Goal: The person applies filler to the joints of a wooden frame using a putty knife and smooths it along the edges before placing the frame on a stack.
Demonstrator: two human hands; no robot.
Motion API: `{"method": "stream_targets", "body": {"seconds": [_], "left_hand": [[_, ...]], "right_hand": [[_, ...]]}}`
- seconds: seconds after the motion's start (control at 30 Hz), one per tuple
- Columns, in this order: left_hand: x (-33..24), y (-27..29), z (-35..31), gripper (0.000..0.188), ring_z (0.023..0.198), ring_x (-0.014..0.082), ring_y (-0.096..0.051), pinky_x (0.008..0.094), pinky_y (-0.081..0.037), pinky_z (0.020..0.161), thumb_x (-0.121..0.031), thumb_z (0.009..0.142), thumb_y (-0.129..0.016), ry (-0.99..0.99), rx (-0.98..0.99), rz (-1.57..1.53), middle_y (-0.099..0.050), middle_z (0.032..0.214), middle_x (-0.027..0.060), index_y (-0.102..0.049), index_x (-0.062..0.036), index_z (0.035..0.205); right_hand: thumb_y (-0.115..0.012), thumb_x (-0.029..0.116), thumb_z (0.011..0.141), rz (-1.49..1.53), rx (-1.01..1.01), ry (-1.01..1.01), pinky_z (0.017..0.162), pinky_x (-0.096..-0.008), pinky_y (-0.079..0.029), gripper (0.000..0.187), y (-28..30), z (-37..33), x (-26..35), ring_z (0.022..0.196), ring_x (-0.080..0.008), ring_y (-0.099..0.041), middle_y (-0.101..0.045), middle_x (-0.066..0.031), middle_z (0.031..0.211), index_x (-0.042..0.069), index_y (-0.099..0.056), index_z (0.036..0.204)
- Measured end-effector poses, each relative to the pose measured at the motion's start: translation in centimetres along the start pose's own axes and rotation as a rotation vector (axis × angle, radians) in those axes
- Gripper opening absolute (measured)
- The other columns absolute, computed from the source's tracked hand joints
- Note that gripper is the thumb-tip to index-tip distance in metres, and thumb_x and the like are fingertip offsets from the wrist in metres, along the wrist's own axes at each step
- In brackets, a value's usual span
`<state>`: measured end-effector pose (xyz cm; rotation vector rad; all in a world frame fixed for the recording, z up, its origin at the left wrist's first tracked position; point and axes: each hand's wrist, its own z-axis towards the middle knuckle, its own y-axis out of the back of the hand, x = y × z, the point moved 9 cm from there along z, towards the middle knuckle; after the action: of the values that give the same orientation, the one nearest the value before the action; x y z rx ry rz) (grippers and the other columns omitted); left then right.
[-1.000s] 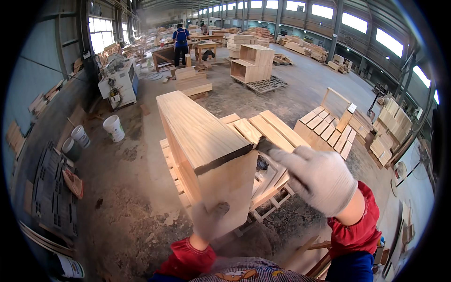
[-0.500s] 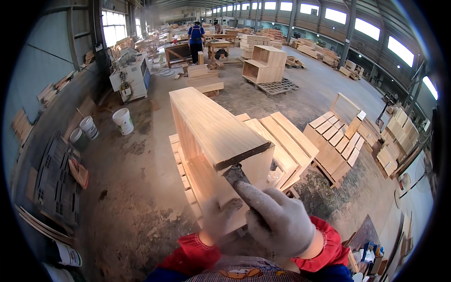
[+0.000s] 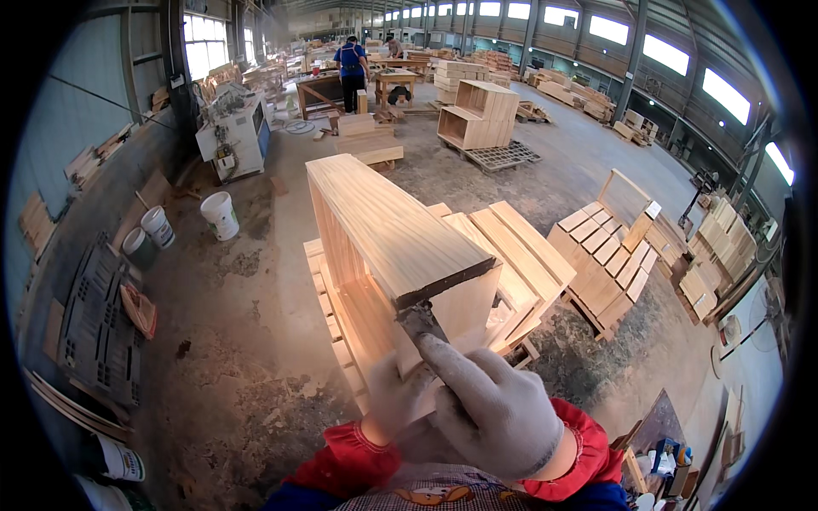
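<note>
A pale wooden drawer-like box (image 3: 392, 226) stands on its side in front of me, with a dark brown paste strip along the near edge of its top board. My right hand (image 3: 498, 409), in a grey-white glove, grips a putty knife (image 3: 419, 322) smeared with dark paste. Its blade touches or nearly touches the left part of the dark strip; the handle is hidden in my fist. My left hand (image 3: 396, 399), gloved too, is beside the box's near lower side with its fingers bent. Whatever lies in those fingers is hidden.
Slatted wooden pieces (image 3: 515, 255) lie right of the box, and a slatted crate (image 3: 605, 255) stands farther right. White buckets (image 3: 220, 215) and a machine (image 3: 234, 140) are at the left. A co-worker in blue (image 3: 351, 72) stands at the back near a wooden table (image 3: 396, 78).
The putty knife and my right hand have shifted slightly down and left along the dark edge. My left hand shows less blur. The co-worker has turned slightly.
</note>
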<state>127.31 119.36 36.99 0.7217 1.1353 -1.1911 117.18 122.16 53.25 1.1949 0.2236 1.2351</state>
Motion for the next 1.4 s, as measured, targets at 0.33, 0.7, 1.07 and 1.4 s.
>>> {"method": "stream_targets", "body": {"seconds": [0.33,0.7,1.07,1.4], "left_hand": [[-0.2,0.9,-0.3,0.017,0.08,0.0105,-0.059,0.0256,-0.048,0.068,-0.007,0.083,-0.059,0.086,-0.082,-0.048,-0.064,0.085,0.0045,-0.061,0.0024,0.097],[1.0,1.8,-0.8,0.015,0.071,0.0114,-0.06,0.0245,-0.048,0.062,-0.007,0.082,-0.06,0.179,-0.117,-0.075,-0.065,0.078,0.0065,-0.064,0.0047,0.09],[-0.4,1.9,-0.2,0.01,0.067,0.0115,-0.057,0.0233,-0.045,0.059,0.0,0.08,-0.054,0.125,-0.188,-0.165,-0.061,0.077,0.006,-0.06,0.0056,0.085],[-1.8,2.2,0.1,0.01,0.067,0.0116,-0.059,0.0215,-0.045,0.058,-0.001,0.081,-0.054,-0.185,-0.056,0.255,-0.063,0.076,0.0068,-0.062,0.0052,0.083]], "right_hand": [[-0.058,0.006,0.074,-0.099,0.089,0.101,0.05,-0.0327,-0.048,0.047,0.4,0.6,-0.2,0.059,-0.0246,-0.059,-0.055,-0.0083,0.078,0.007,-0.051,0.121],[-0.056,0.004,0.072,-0.248,0.113,0.165,0.052,-0.0356,-0.048,0.045,4.0,2.0,-2.5,0.063,-0.0287,-0.059,-0.054,-0.0098,0.08,0.008,-0.051,0.117],[-0.055,-0.002,0.071,-0.059,-0.081,0.047,0.059,-0.0356,-0.047,0.046,5.5,0.2,-6.1,0.067,-0.0312,-0.059,-0.057,-0.0163,0.076,0.001,-0.053,0.117],[-0.055,-0.006,0.074,0.119,-0.283,0.017,0.057,-0.0292,-0.047,0.045,0.6,0.1,-5.9,0.062,-0.0225,-0.059,-0.058,-0.014,0.08,-0.001,-0.053,0.119]]}}
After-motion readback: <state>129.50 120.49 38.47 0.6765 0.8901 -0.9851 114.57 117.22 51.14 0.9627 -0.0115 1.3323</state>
